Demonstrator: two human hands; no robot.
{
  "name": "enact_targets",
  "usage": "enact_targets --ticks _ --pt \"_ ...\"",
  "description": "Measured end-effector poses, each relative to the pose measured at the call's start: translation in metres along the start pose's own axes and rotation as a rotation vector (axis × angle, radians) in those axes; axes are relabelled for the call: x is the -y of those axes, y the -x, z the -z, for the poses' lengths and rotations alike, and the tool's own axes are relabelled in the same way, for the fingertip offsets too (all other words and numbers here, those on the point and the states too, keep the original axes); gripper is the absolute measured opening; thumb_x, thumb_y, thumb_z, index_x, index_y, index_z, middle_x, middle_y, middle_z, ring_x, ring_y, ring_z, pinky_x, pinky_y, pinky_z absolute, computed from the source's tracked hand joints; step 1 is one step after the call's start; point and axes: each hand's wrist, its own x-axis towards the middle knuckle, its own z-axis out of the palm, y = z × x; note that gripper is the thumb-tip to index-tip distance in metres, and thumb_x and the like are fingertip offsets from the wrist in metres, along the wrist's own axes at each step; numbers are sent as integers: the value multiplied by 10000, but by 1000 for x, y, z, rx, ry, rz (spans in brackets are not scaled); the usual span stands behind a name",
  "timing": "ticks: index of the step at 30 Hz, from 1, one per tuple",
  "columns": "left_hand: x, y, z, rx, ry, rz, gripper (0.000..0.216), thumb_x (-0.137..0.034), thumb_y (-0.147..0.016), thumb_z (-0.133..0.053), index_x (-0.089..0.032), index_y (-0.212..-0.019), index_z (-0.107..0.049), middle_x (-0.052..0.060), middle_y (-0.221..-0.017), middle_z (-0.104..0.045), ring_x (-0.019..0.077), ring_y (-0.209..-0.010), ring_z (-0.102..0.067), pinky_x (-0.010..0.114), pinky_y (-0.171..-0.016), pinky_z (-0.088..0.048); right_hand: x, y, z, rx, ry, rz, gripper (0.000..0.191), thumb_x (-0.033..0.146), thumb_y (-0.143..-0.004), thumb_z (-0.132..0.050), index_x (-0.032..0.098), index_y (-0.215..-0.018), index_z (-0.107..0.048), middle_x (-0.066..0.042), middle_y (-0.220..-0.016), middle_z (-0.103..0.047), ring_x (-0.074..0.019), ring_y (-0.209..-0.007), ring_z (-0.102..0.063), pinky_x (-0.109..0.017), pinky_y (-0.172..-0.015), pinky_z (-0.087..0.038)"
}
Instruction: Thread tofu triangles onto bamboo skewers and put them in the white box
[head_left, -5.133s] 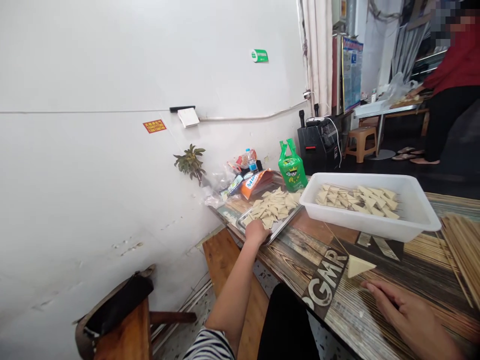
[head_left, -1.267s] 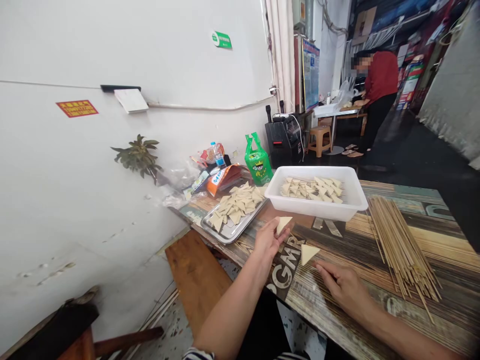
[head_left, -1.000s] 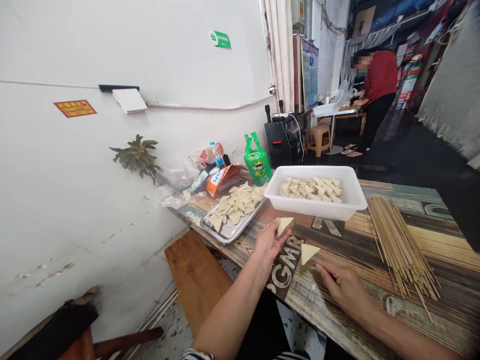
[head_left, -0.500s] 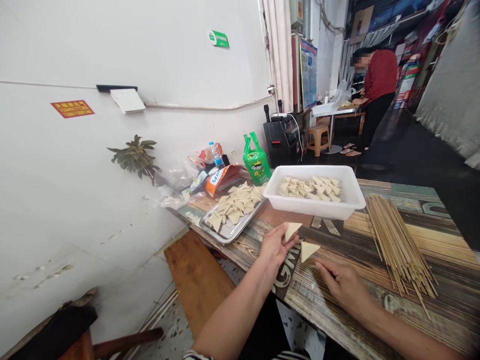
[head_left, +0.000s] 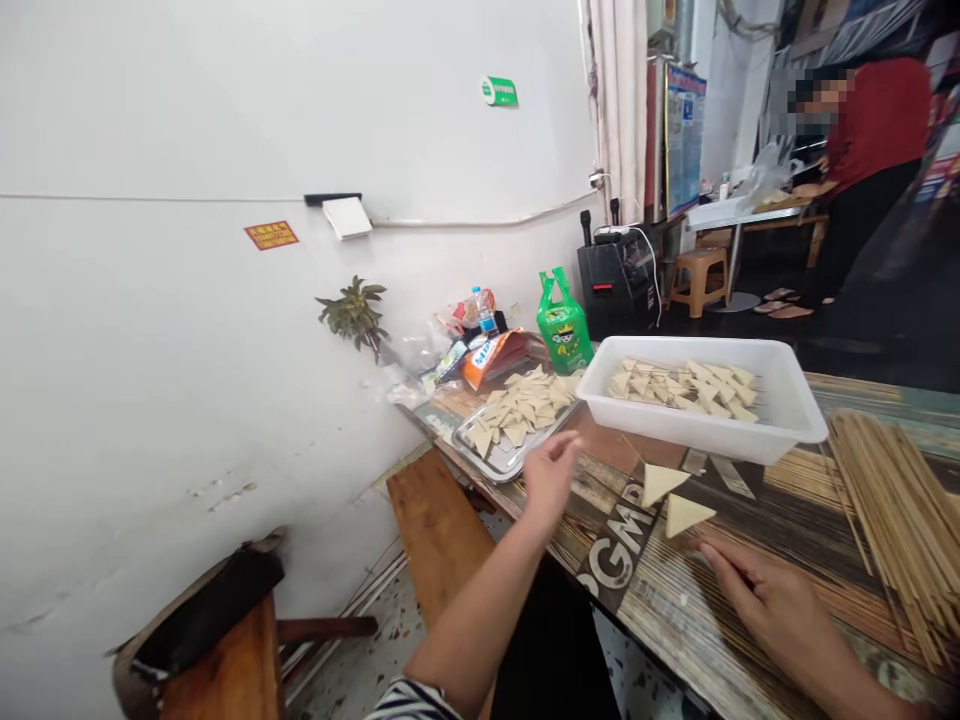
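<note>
Two pale tofu triangles (head_left: 660,482) (head_left: 686,514) lie side by side on the wooden table (head_left: 750,640), threaded on a thin bamboo skewer (head_left: 634,452). My right hand (head_left: 765,600) rests on the table just right of them, its fingers pressed on the skewer's near end. My left hand (head_left: 551,475) hovers empty, fingers loosely apart and a little blurred. It sits between the triangles and the metal tray (head_left: 501,462) of loose tofu triangles (head_left: 521,410).
A white plastic tub (head_left: 780,440) holds skewered tofu. A bundle of bamboo skewers (head_left: 892,500) lies at the right. Bags, a bottle and a green bag (head_left: 564,335) crowd the wall end. A wooden bench (head_left: 435,530) stands below. A person in red (head_left: 870,130) works far back.
My left hand brought a second triangle beside the first, let it go and drew back left toward the tray. My right hand stayed on the skewer. The view swung left.
</note>
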Motion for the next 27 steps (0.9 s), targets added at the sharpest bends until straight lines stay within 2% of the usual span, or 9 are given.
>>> enact_targets --ticks 3,6,8,11,17,21,24,27 --pt "22 -33 51 -75 -242 31 263 -267 -741 -565 -196 -985 -632 101 -1028 -641 238 -1066 -519 344 -885 -391 10 -3 3 -4 -4 -9 324 401 -808 -453 220 -905 -703 -29 -949 -704 -237 -873 -660 -325 -765 -535" --pt "50 -57 77 -75 -468 67 260 -219 -695 -598 -134 -939 -632 170 -1066 -604 307 -1121 -464 394 -920 -331 21 -6 4 -11 -18 -4 324 406 -798 -442 238 -845 -714 -20 -881 -719 -240 -802 -678 -322 -706 -553" --pt "65 -67 80 -44 -593 84 237 -227 -670 -617 -120 -880 -633 182 -1033 -609 319 -1089 -482 391 -898 -340 25 -8 4 -23 -26 -2 315 401 -795 -442 247 -823 -715 -16 -863 -722 -237 -776 -683 -308 -680 -556" --pt "79 -76 75 -3 -726 85 207 -238 -689 -586 -126 -859 -625 169 -1012 -616 285 -1034 -521 345 -853 -371 28 -8 5 -44 -33 -1 315 400 -793 -443 240 -804 -714 -18 -834 -728 -233 -751 -687 -295 -665 -555" --pt "81 -84 67 43 -851 80 220 -128 -714 -486 -92 -898 -603 201 -1002 -615 290 -981 -556 346 -785 -401 26 -7 6 -22 -23 -16 327 390 -803 -435 216 -829 -710 -33 -850 -727 -228 -778 -682 -295 -684 -547" --pt "79 -87 69 104 -861 82 257 -159 -654 -558 -117 -905 -600 174 -1005 -628 283 -960 -569 315 -750 -415 25 -6 6 -4 -22 -22 303 370 -813 -445 225 -863 -707 -28 -896 -720 -225 -828 -672 -302 -725 -535" --pt "76 -88 74 134 -814 83 198 -194 -613 -597 -135 -799 -622 152 -967 -648 272 -932 -580 290 -724 -418 25 -6 5 -1 -27 -24 300 356 -821 -441 222 -874 -705 -34 -908 -717 -226 -840 -668 -303 -720 -534" --pt "71 -86 81 112 -702 84 133 -223 -616 -598 -152 -724 -630 122 -885 -669 266 -896 -591 292 -708 -421 26 -6 5 -3 -33 -20 299 346 -825 -437 216 -876 -702 -41 -893 -720 -226 -818 -673 -301 -701 -534"
